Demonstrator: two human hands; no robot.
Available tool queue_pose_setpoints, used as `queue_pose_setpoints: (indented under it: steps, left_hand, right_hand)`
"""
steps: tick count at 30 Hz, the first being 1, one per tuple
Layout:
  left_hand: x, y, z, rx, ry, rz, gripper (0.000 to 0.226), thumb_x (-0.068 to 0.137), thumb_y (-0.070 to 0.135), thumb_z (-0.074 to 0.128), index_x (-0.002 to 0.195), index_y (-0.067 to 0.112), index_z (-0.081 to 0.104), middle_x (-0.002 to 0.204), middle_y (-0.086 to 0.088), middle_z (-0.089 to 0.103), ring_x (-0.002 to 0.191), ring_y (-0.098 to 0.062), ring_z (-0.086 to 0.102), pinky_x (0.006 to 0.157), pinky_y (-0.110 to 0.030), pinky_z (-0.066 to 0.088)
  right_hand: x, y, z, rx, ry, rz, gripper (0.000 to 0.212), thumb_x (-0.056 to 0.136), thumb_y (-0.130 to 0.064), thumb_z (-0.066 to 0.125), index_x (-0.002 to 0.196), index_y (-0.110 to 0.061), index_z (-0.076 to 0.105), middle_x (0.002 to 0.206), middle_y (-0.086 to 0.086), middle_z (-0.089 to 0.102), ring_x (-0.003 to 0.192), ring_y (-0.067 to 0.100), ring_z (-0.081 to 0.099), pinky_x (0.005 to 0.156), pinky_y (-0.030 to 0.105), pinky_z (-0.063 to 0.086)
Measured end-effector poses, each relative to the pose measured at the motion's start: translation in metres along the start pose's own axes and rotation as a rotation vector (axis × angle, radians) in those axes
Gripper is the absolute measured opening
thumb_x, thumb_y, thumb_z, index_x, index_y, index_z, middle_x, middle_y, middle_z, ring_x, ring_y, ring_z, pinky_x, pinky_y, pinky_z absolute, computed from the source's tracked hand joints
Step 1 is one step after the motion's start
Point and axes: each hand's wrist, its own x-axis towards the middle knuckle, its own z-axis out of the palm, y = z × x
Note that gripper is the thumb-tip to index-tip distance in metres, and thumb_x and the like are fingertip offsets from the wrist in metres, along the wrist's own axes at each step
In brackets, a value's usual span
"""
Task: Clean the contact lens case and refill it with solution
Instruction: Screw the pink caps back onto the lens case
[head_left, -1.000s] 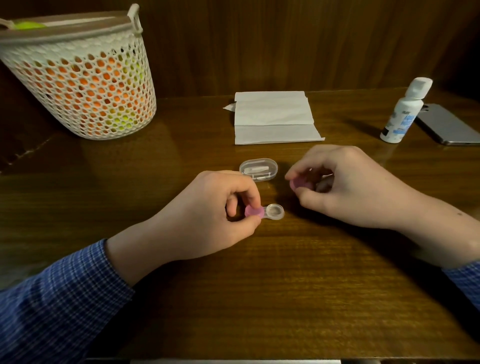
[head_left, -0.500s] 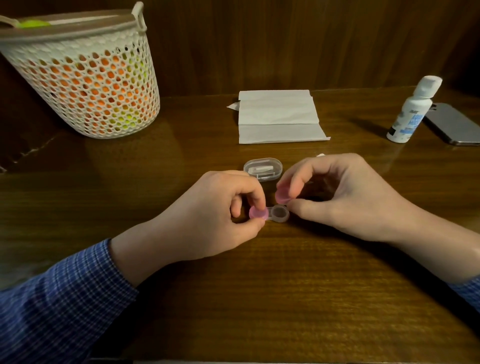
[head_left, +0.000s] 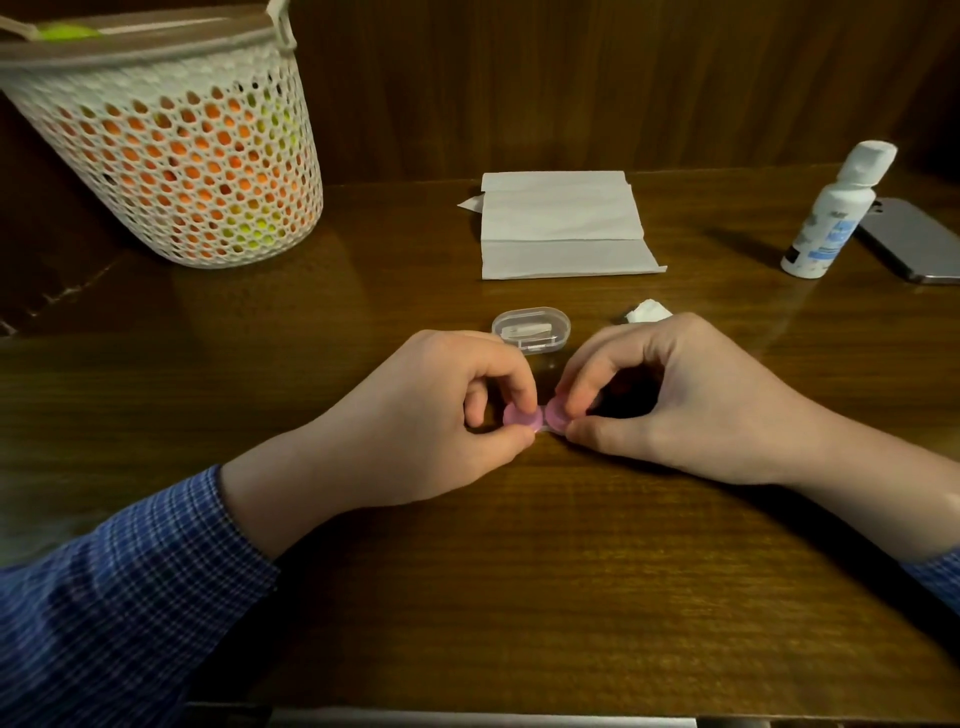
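Note:
A small contact lens case (head_left: 540, 422) lies on the brown wooden table (head_left: 519, 571) at the centre, both wells capped in pink. My left hand (head_left: 431, 415) pinches the case's left pink cap (head_left: 519, 417) between thumb and forefinger. My right hand (head_left: 665, 395) pinches the right pink cap (head_left: 557, 420), which sits on the right well. The white solution bottle (head_left: 831, 218) stands at the far right, its cap on.
A clear plastic box (head_left: 531, 328) lies just behind my hands. A folded white tissue (head_left: 563, 224) lies further back, a crumpled bit of tissue (head_left: 647, 310) near my right hand. A white mesh basket (head_left: 171, 140) stands back left, a phone (head_left: 919, 240) back right.
My right hand has brought the second pink cap from above the table down onto the open right well. My left hand has kept its pinch on the left cap.

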Motion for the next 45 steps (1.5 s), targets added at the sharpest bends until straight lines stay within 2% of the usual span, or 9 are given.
queue_pose_setpoints:
  steps: [4,10,15,21,26,32,39,41,45]
  left_hand:
    - [0.0003,-0.0001,0.0002,0.014,-0.007,-0.007,0.012,0.085,0.028,0.078,0.096,0.029,0.074,0.086,0.014,0.066,0.068,-0.018,0.062,0.053,-0.021,0.051]
    - [-0.0001,0.0,-0.0001,0.003,-0.003,0.004,0.012,0.085,0.028,0.077,0.097,0.027,0.075,0.086,0.014,0.066,0.069,-0.018,0.061,0.055,-0.02,0.05]
    - [-0.0007,0.0001,0.0001,0.014,0.004,-0.002,0.012,0.086,0.026,0.078,0.097,0.026,0.075,0.086,0.011,0.066,0.069,-0.02,0.062,0.056,-0.028,0.052]
    - [-0.0009,-0.0017,0.0,0.002,-0.002,-0.001,0.011,0.086,0.027,0.078,0.097,0.028,0.074,0.085,0.008,0.067,0.066,-0.021,0.062,0.055,-0.034,0.052]
    - [-0.0005,-0.0028,-0.0002,-0.011,-0.014,-0.018,0.011,0.087,0.029,0.078,0.097,0.029,0.074,0.083,0.005,0.069,0.065,-0.022,0.062,0.054,-0.038,0.053]
    - [-0.0008,-0.0024,-0.0004,-0.017,-0.013,-0.026,0.011,0.087,0.029,0.078,0.097,0.029,0.074,0.083,0.004,0.07,0.065,-0.022,0.063,0.055,-0.037,0.053]
    - [-0.0003,-0.0002,-0.0007,0.008,-0.007,-0.022,0.012,0.086,0.028,0.078,0.098,0.027,0.074,0.084,0.005,0.069,0.065,-0.022,0.062,0.056,-0.037,0.053]
    - [-0.0002,-0.0004,-0.0007,0.009,-0.005,-0.02,0.012,0.086,0.028,0.078,0.098,0.027,0.075,0.084,0.005,0.069,0.064,-0.022,0.062,0.056,-0.038,0.053]
    - [-0.0003,-0.001,-0.0003,-0.001,-0.007,-0.026,0.012,0.086,0.028,0.078,0.097,0.028,0.074,0.083,0.004,0.07,0.064,-0.022,0.062,0.055,-0.039,0.053]
  right_hand:
    - [-0.0009,0.0016,0.0008,-0.025,-0.01,-0.032,0.014,0.08,-0.022,0.085,0.088,-0.032,0.079,0.094,-0.013,0.074,0.09,0.011,0.07,0.081,0.026,0.059]
    - [-0.0012,0.001,0.001,-0.04,-0.022,-0.061,0.016,0.08,-0.02,0.085,0.089,-0.031,0.078,0.094,-0.012,0.073,0.09,0.011,0.07,0.081,0.027,0.059]
    - [-0.0006,-0.0032,0.0053,-0.097,0.039,-0.06,0.017,0.072,-0.042,0.082,0.084,-0.031,0.076,0.09,-0.011,0.072,0.088,0.009,0.069,0.081,0.036,0.059]
    - [-0.0011,-0.0022,0.0017,-0.095,-0.007,-0.066,0.016,0.079,-0.025,0.084,0.091,-0.032,0.078,0.093,-0.014,0.075,0.091,0.006,0.071,0.083,0.028,0.059]
    - [-0.0004,-0.0029,-0.0006,-0.086,-0.04,-0.07,0.019,0.082,-0.02,0.083,0.095,-0.032,0.079,0.096,-0.016,0.076,0.093,0.005,0.072,0.084,0.027,0.059]
    - [-0.001,-0.0028,-0.0007,-0.101,-0.041,-0.06,0.019,0.081,-0.023,0.083,0.095,-0.034,0.078,0.096,-0.017,0.076,0.093,0.004,0.071,0.084,0.027,0.06]
    - [-0.0007,-0.0051,0.0082,-0.165,0.069,-0.075,0.019,0.072,-0.045,0.08,0.086,-0.033,0.076,0.09,-0.015,0.071,0.088,0.006,0.068,0.077,0.033,0.059]
    - [-0.0011,-0.0053,0.0077,-0.173,0.058,-0.093,0.02,0.073,-0.044,0.079,0.088,-0.031,0.076,0.095,-0.015,0.072,0.093,0.006,0.068,0.08,0.032,0.059]
    - [-0.0014,-0.0029,0.0031,-0.156,-0.01,-0.11,0.013,0.081,-0.03,0.08,0.093,-0.03,0.078,0.097,-0.015,0.075,0.095,0.004,0.071,0.084,0.029,0.06]
